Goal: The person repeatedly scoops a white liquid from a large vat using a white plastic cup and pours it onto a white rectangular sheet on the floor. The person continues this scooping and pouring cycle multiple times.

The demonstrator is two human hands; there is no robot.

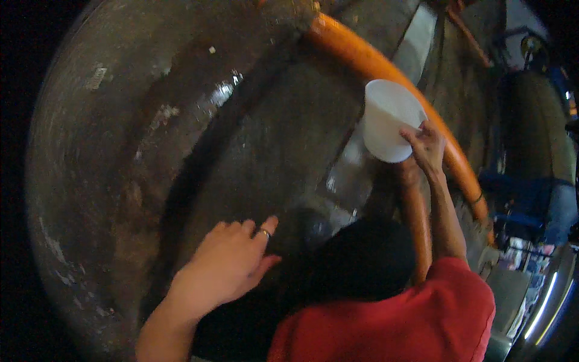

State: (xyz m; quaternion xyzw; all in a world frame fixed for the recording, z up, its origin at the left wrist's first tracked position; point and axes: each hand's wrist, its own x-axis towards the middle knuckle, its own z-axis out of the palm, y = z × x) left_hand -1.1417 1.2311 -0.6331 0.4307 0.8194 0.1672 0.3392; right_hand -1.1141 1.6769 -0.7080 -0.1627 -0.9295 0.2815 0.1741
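My left hand (228, 258) reaches in from the lower left, its back turned up. The thumb stands apart, the other fingers are loosely bent, and a ring shows on one finger. It holds nothing and hovers over the dark, wet floor (241, 163). Just right of it crouches or bends a person in a red shirt (386, 329), a dark rounded head or cap (371, 259) toward me. That person's right hand (427, 145) grips a white plastic bucket (386, 123) by its side. Whether the bucket holds liquid is unclear. My right hand is out of view.
A thick orange hose (362, 54) curves from the top down the right side, with another orange length (415, 217) near the person's arm. Blue-framed equipment (537, 205) stands at the far right, near a bright tube light (541, 304).
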